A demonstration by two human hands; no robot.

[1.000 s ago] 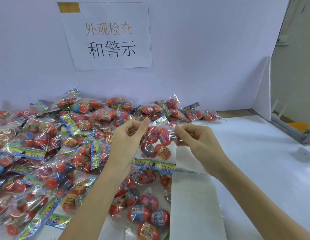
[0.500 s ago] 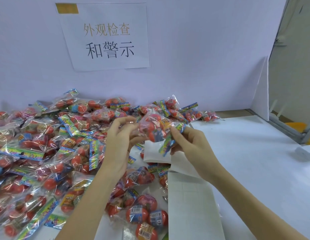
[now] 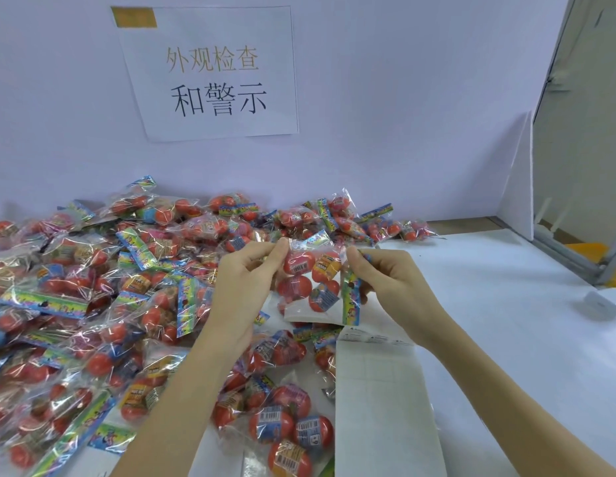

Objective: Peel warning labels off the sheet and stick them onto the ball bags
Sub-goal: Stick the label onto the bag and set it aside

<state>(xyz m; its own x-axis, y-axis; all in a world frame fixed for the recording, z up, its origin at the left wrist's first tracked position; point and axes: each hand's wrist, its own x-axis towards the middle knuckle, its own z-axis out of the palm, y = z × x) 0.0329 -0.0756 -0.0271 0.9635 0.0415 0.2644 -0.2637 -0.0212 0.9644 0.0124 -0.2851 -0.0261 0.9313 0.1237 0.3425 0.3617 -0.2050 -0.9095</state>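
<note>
Two hands, left (image 3: 241, 290) and right (image 3: 392, 287), pinch one ball bag (image 3: 313, 280) over seemingly white table (image 3: 506, 304).

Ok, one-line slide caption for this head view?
Both hands, left hand and right hand, pinch a ball bag above the label sheet.

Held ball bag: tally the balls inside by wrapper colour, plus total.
In the held ball bag, pinched at its top corners by the left hand and the right hand:
Pink wrapper: 2
Yellow-orange wrapper: 1
Blue wrapper: 1
Total: 4 balls
</note>
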